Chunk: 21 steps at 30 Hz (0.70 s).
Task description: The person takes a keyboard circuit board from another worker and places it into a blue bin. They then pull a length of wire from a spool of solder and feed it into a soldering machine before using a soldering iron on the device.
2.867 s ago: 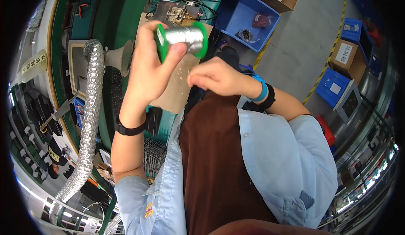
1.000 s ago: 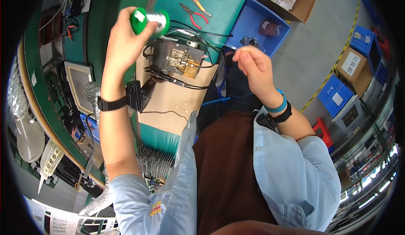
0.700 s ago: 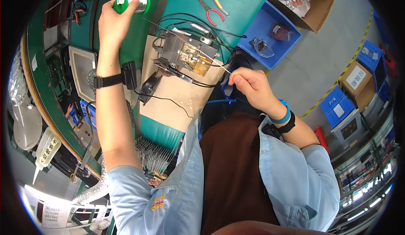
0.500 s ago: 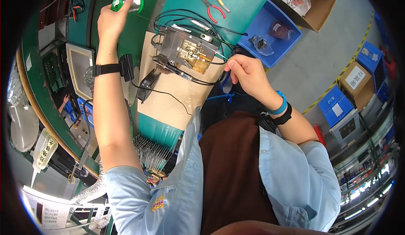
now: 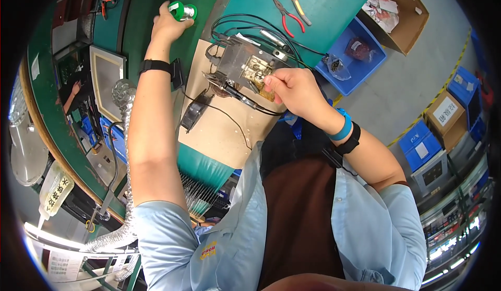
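Left arm [image 5: 152, 129] reaching up the frame, left hand [image 5: 168, 29] half curled at upper left, right arm [image 5: 368, 152] bent, right hand [image 5: 297, 90] pinched near centre

- Nearly at 3 o'clock from the view's middle, a white sign [image 5: 445, 111] with bold black Chinese characters stands on a cardboard box [image 5: 455, 134].
- Also at 3 o'clock, dark handwritten letters mark a blue bin [image 5: 409, 145].
- Between 8 and 9 o'clock, black Chinese characters run along a pale label [image 5: 59, 194] on a squeeze bottle [image 5: 50, 205].
- Near 7 o'clock, coloured lettering decorates the light-blue shirt [image 5: 235, 228].
- At 8 o'clock, a sheet's [image 5: 65, 266] lines are too small to read.
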Each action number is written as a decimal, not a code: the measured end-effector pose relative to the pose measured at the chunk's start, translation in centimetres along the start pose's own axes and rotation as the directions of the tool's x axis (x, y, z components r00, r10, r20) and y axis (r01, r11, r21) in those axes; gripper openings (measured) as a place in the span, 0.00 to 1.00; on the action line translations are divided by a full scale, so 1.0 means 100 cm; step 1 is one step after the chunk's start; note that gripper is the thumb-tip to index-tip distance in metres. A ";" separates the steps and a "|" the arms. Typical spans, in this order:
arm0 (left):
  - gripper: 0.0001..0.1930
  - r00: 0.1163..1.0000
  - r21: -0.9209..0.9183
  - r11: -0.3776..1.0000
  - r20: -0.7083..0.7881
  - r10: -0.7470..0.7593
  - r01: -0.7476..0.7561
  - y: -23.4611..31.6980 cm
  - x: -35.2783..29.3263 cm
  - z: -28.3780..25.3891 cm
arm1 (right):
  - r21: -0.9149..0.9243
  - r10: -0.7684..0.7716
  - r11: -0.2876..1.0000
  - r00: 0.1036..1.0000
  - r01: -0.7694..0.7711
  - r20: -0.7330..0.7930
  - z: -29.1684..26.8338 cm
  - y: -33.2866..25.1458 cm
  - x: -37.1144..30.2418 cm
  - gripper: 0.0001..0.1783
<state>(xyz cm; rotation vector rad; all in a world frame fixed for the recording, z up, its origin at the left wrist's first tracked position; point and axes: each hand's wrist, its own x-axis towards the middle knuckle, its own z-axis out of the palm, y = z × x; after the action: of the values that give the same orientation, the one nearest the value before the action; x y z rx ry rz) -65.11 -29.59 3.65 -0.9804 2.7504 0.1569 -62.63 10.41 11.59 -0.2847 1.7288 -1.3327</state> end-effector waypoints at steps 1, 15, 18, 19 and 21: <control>0.49 0.992 0.001 0.994 0.071 0.106 -0.107 -0.003 0.000 -0.005 | -0.019 0.016 1.000 1.000 -0.016 -0.004 0.000 0.000 -0.001 0.19; 0.49 0.970 0.147 0.981 0.189 -0.154 0.127 0.014 0.021 -0.030 | 0.169 0.010 0.985 0.995 -0.026 0.095 0.008 0.000 -0.014 0.19; 0.48 0.989 0.155 0.987 0.134 -0.057 0.036 0.005 0.012 -0.028 | 0.205 -0.013 0.979 0.996 -0.006 0.093 0.004 -0.001 -0.021 0.19; 0.48 0.994 0.160 0.987 0.107 -0.009 -0.008 0.001 0.011 -0.028 | 0.194 -0.001 0.981 0.994 -0.021 0.110 0.002 -0.002 -0.023 0.18; 0.48 0.989 0.165 0.983 0.141 0.053 -0.076 -0.006 0.014 -0.033 | 0.173 0.023 0.984 0.990 -0.047 0.142 -0.001 -0.004 -0.025 0.18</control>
<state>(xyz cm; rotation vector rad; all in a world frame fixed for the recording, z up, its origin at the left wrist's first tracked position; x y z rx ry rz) -66.31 -31.45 6.50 -0.8056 2.6219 -0.0017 -61.40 11.94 13.16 -0.2398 1.4835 -1.3958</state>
